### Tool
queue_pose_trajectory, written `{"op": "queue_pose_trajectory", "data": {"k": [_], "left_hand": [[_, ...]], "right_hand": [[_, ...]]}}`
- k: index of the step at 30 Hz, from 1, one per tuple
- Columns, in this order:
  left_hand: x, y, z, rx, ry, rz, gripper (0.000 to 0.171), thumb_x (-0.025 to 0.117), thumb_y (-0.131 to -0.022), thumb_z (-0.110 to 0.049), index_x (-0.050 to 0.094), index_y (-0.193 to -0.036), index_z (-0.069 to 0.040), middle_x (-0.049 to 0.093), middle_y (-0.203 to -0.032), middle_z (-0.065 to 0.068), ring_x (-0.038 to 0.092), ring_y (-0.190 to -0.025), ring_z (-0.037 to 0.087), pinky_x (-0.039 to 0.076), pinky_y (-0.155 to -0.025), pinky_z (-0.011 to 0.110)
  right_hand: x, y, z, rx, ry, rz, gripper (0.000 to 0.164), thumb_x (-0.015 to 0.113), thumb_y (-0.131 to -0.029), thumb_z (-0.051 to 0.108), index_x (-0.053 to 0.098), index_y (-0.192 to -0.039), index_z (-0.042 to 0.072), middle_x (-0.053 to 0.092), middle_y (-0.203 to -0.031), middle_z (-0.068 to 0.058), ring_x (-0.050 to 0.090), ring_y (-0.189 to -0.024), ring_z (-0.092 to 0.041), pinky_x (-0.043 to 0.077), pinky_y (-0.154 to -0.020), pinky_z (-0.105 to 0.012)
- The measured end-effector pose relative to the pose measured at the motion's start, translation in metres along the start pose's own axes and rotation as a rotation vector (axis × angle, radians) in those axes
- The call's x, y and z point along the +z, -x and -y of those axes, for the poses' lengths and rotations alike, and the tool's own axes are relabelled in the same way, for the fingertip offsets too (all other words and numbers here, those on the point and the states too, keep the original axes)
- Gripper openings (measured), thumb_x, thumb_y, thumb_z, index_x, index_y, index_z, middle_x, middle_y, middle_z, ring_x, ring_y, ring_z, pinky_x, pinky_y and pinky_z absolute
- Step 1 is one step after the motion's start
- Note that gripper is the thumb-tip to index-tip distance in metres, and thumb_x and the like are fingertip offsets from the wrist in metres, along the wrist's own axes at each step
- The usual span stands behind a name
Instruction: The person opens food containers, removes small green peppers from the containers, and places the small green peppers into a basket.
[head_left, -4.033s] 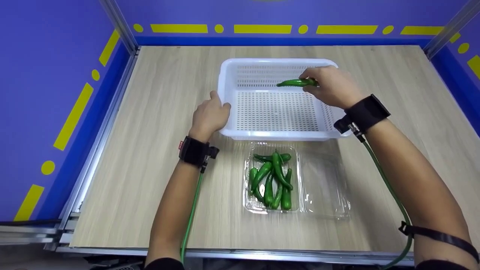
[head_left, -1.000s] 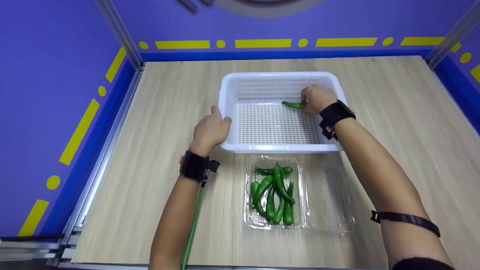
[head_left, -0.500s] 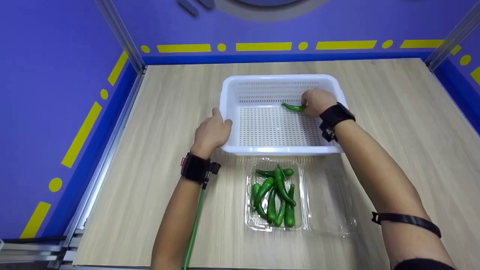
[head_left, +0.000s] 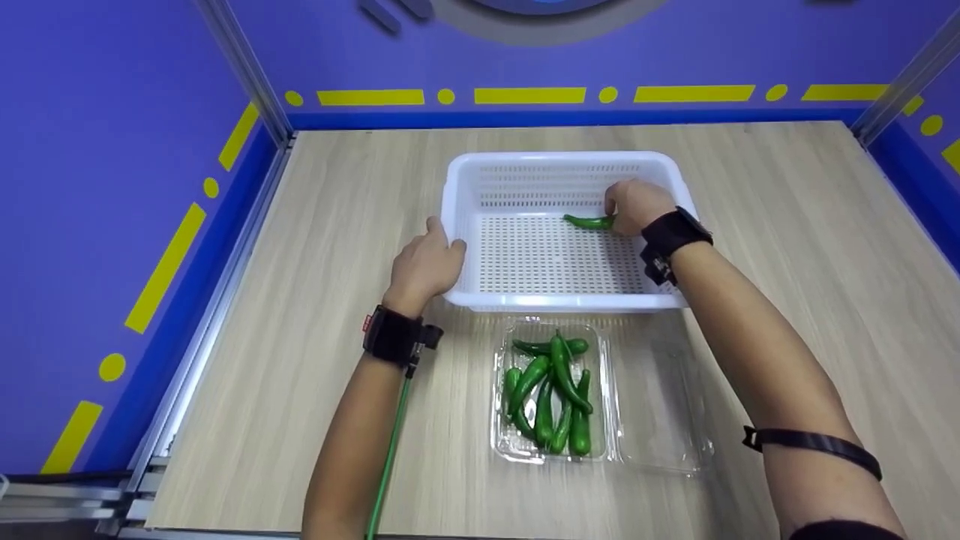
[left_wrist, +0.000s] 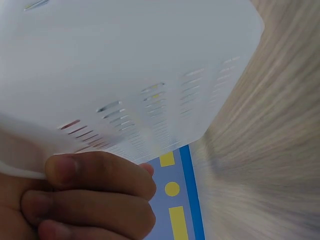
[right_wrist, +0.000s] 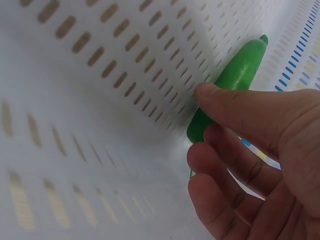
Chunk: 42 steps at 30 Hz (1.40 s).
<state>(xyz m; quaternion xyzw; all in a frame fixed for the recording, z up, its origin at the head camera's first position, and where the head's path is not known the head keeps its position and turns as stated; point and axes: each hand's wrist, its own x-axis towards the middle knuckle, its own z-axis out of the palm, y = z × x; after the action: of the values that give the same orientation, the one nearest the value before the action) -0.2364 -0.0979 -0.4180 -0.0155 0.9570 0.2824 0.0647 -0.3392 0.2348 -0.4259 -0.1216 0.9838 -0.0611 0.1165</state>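
A white plastic basket with slotted walls and floor stands on the table. My left hand grips its left rim, with the thumb over the rim; in the left wrist view the curled fingers lie outside the wall. Inside the basket, toward the back right, my right hand pinches a green chili pepper between thumb and fingers. In the right wrist view the pepper lies low along the slotted floor, partly covered by the thumb.
Just in front of the basket, an opened clear plastic clamshell box holds several green chili peppers. Its clear lid lies flat to the right. Blue-purple panels stand behind and beside the wooden table.
My right hand has lowered the pepper from above the basket to near its floor. My left hand has stayed on the rim. During the last half second, hardly anything has moved.
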Motion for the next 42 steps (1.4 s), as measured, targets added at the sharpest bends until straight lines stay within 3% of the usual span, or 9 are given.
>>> {"op": "queue_pose_trajectory", "data": {"k": [6,10,14,19,23,27,30,36,42], "left_hand": [[0.001,0.0,0.0,-0.004,-0.013,0.007,0.056,0.039,-0.103,-0.039,0.038,-0.143,0.002,0.068,-0.099,0.02,0.067,-0.084,0.031,0.052,-0.072,0.048],[0.0,0.0,0.0,0.001,-0.042,0.014,0.059,0.037,-0.103,-0.037,0.036,-0.145,0.004,0.069,-0.105,0.023,0.067,-0.088,0.033,0.052,-0.076,0.05],[-0.001,0.0,-0.002,-0.001,-0.054,0.013,0.06,0.038,-0.104,-0.036,0.034,-0.147,0.005,0.068,-0.105,0.024,0.067,-0.09,0.033,0.052,-0.078,0.051],[-0.003,-0.002,-0.004,-0.001,-0.046,0.007,0.058,0.038,-0.104,-0.036,0.035,-0.145,0.003,0.068,-0.104,0.022,0.066,-0.089,0.033,0.052,-0.078,0.05],[-0.003,-0.001,-0.004,-0.002,-0.042,0.014,0.058,0.038,-0.103,-0.037,0.036,-0.145,0.002,0.068,-0.105,0.022,0.066,-0.09,0.033,0.052,-0.079,0.05],[-0.003,0.001,-0.003,-0.01,-0.05,0.023,0.06,0.038,-0.104,-0.038,0.033,-0.148,0.003,0.068,-0.106,0.022,0.067,-0.092,0.033,0.052,-0.08,0.05],[-0.003,0.002,-0.003,-0.01,-0.05,0.021,0.06,0.038,-0.104,-0.037,0.033,-0.148,0.003,0.068,-0.105,0.022,0.067,-0.091,0.033,0.052,-0.079,0.05],[-0.004,0.003,-0.002,-0.009,-0.062,0.024,0.058,0.039,-0.103,-0.037,0.036,-0.145,0.003,0.068,-0.104,0.022,0.066,-0.089,0.032,0.052,-0.077,0.05],[-0.005,0.003,-0.002,-0.013,-0.072,0.02,0.059,0.037,-0.103,-0.037,0.036,-0.145,0.004,0.068,-0.107,0.023,0.066,-0.09,0.032,0.052,-0.078,0.05]], "right_hand": [[-0.009,0.007,0.002,0.034,-0.044,0.003,0.028,0.077,-0.083,0.022,0.071,-0.1,0.0,0.07,-0.097,-0.016,0.057,-0.081,-0.029,0.048,-0.073,-0.041],[-0.026,0.022,0.01,0.039,-0.128,0.092,0.037,0.076,-0.088,0.038,0.071,-0.095,0.001,0.067,-0.086,-0.011,0.057,-0.071,-0.023,0.045,-0.061,-0.032],[-0.048,0.038,0.015,0.02,-0.216,0.159,0.041,0.077,-0.088,0.039,0.07,-0.106,0.003,0.069,-0.094,-0.014,0.06,-0.075,-0.023,0.048,-0.062,-0.03],[-0.071,0.053,0.017,0.023,-0.254,0.126,0.049,0.076,-0.088,0.043,0.067,-0.117,0.004,0.069,-0.103,-0.017,0.063,-0.085,-0.028,0.049,-0.067,-0.034],[-0.078,0.063,0.018,0.043,-0.255,0.114,0.052,0.075,-0.089,0.047,0.066,-0.118,0.004,0.067,-0.11,-0.018,0.061,-0.088,-0.03,0.047,-0.07,-0.036],[-0.078,0.075,0.022,0.01,-0.256,0.049,0.046,0.075,-0.089,0.045,0.069,-0.108,0.004,0.068,-0.113,-0.017,0.057,-0.084,-0.027,0.043,-0.067,-0.035],[-0.076,0.089,0.029,-0.027,-0.286,-0.045,0.04,0.076,-0.088,0.044,0.069,-0.1,0.006,0.07,-0.106,-0.014,0.054,-0.075,-0.023,0.039,-0.061,-0.033],[-0.068,0.129,0.054,-0.133,-0.372,-0.2,0.031,0.078,-0.089,0.038,0.066,-0.101,0.011,0.065,-0.085,-0.007,0.054,-0.062,-0.021,0.04,-0.051,-0.031],[-0.063,0.163,0.074,-0.261,-0.398,-0.298,0.027,0.08,-0.088,0.036,0.068,-0.101,0.016,0.063,-0.074,-0.001,0.057,-0.061,-0.017,0.044,-0.055,-0.029]]}}
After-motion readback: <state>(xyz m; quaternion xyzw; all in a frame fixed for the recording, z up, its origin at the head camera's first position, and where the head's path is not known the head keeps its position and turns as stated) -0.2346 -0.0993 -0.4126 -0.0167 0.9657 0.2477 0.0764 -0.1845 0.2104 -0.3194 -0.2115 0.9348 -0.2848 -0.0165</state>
